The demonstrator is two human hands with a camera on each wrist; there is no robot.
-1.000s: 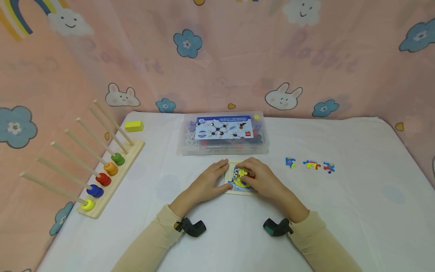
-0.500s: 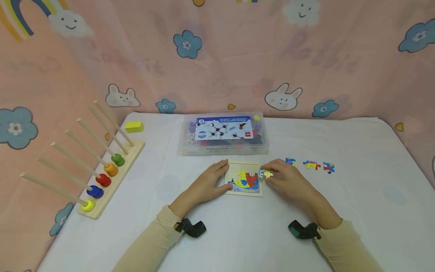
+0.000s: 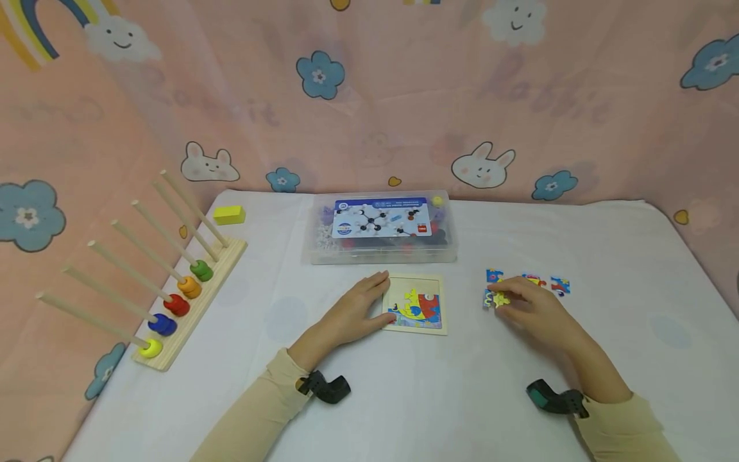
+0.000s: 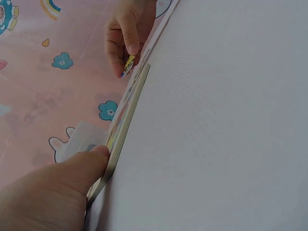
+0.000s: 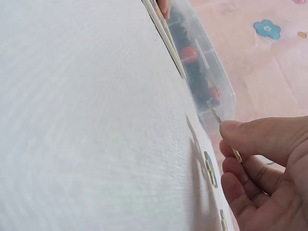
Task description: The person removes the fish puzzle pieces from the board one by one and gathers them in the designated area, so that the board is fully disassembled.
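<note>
My left hand (image 3: 355,307) rests at the left side of a square wooden puzzle tray (image 3: 415,278), thumb and fingers spread along its edge. In the left wrist view the thumb (image 4: 91,161) touches the tray's rim. Part of a red, yellow and blue picture fills the tray's lower portion; its upper part shows bare wood. Off to the right, my right hand (image 3: 539,314) pinches a yellow and blue puzzle piece (image 3: 500,299) between thumb and fingers. The right wrist view shows the piece (image 5: 236,154) edge-on, above the table. Loose puzzle pieces (image 3: 560,285) lie just beyond this hand, one partly covered by it.
Behind the tray stands a clear plastic box (image 3: 383,250) with a molecule-picture label. A wooden peg rack (image 3: 231,256) with coloured rings is at the left, near a yellow block (image 3: 229,214). A white cloth (image 3: 369,410) covers the table; a pink patterned curtain hangs behind.
My right hand has lifted the yellow and blue puzzle piece from the tray and carried it right, beside the loose pieces. My left hand has stayed at the tray.
</note>
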